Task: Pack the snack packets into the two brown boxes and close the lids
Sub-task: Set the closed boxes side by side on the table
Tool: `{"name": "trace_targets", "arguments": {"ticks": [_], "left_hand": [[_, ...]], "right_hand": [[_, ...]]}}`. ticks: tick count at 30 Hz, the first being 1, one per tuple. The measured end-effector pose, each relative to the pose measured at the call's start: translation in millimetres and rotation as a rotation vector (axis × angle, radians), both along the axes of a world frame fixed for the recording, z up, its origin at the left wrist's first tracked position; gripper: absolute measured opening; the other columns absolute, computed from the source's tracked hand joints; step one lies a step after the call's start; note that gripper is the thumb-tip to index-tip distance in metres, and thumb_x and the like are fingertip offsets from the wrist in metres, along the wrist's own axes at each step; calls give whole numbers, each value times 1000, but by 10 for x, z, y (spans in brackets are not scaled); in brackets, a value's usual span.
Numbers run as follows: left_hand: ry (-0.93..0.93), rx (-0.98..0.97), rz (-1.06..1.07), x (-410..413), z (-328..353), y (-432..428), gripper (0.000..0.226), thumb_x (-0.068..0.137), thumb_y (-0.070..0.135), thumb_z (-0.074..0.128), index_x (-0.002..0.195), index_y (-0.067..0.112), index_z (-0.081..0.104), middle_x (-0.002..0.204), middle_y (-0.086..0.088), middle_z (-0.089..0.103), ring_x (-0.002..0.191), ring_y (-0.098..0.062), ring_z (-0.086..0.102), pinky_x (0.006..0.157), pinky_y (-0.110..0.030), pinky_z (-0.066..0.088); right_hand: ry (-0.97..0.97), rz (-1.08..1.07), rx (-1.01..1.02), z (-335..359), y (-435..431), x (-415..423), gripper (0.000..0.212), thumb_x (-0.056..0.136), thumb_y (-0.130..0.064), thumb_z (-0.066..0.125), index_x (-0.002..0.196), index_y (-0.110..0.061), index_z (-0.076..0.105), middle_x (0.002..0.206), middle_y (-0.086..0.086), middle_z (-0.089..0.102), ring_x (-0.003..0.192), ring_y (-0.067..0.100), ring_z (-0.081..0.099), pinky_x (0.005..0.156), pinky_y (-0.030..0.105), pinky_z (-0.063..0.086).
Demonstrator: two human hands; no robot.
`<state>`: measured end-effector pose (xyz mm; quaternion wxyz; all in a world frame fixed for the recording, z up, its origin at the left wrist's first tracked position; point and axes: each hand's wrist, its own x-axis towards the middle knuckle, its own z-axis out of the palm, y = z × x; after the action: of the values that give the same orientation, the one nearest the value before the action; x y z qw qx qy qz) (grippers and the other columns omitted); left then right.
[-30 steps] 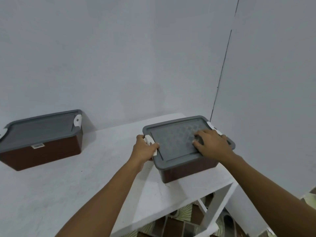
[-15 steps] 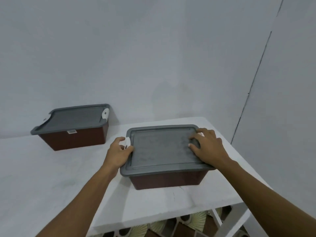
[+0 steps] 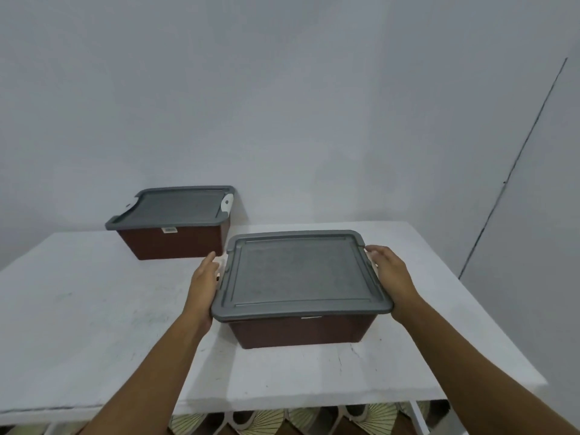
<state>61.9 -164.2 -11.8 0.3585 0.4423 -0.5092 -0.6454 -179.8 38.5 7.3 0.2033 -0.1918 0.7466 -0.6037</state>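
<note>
Near box [image 3: 303, 328]: brown, at about 5 o'clock from the table's middle, near the front edge; it stands flat on the top.
Near lid [image 3: 301, 274]: grey, seated flat on the near box and covering it fully; a white latch shows at each short side, partly hidden by the hands.
Far box [image 3: 175, 244]: brown, at about 11 o'clock from the near box, close to the wall; the two boxes stand apart, though their corners come near each other.
Far lid [image 3: 179, 206]: grey, lying on the far box; a white latch [image 3: 226, 205] shows at its right end and a small white label on the box's front wall.
Left hand [image 3: 203, 284]: at 9 o'clock of the near box, palm against the lid's left edge, fingers reaching forward along the white latch there. It presses the side; whether the fingers curl under the rim cannot be told.
Right hand [image 3: 394, 277]: at 3 o'clock of the near box, palm against the lid's right edge, fingers pointing forward over the latch. Flat contact, with no closed grasp visible.
Snack packets: none visible; both boxes are covered.
Table [image 3: 94, 324]: white, scuffed, set against a pale wall [image 3: 282, 105].
Floor [image 3: 266, 422]: patterned, seen under the table's front edge.
</note>
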Motion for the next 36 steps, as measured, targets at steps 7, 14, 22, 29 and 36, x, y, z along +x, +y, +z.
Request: {"name": "trace_targets", "arguments": {"ticks": [7, 14, 22, 29, 36], "left_hand": [[-161, -29, 171, -126, 621, -469, 88, 65, 73, 38, 139, 28, 46, 144, -5, 45, 125, -30, 47, 103, -51, 42], [18, 49, 100, -214, 970, -481, 64, 81, 64, 47, 130, 23, 52, 122, -5, 62, 93, -26, 70, 73, -44, 59], [-162, 26, 30, 6, 308, -216, 92, 58, 77, 52, 135, 27, 48, 137, -5, 50, 117, -30, 55, 100, -51, 46], [-295, 37, -133, 99, 12, 14, 51, 82, 55, 62, 113, 14, 61, 103, -8, 71, 90, -27, 69, 77, -40, 57], [-652, -517, -18, 50, 175, 19, 22, 88, 30, 69, 102, 13, 67, 100, -7, 70, 83, -22, 62, 73, -33, 49]], "right_hand": [[-246, -61, -101, 614, -200, -274, 43, 96, -49, 46, 127, -22, 59, 140, 3, 45, 119, 20, 42, 88, 32, 34], [-205, -10, -58, 869, -269, -361, 43, 94, -50, 50, 123, -20, 61, 147, 5, 40, 126, 23, 38, 92, 38, 26], [-206, 30, 50, 324, -77, -106, 36, 95, -36, 55, 118, -9, 55, 106, 4, 60, 91, 20, 57, 64, 30, 45], [-139, 44, 190, -97, 14, -2, 38, 99, -42, 46, 125, -15, 50, 118, 9, 58, 105, 29, 58, 64, 33, 47], [186, 4, 293, -72, 0, -4, 29, 95, -34, 56, 109, -8, 58, 105, 10, 63, 93, 29, 60, 73, 38, 47]]}}
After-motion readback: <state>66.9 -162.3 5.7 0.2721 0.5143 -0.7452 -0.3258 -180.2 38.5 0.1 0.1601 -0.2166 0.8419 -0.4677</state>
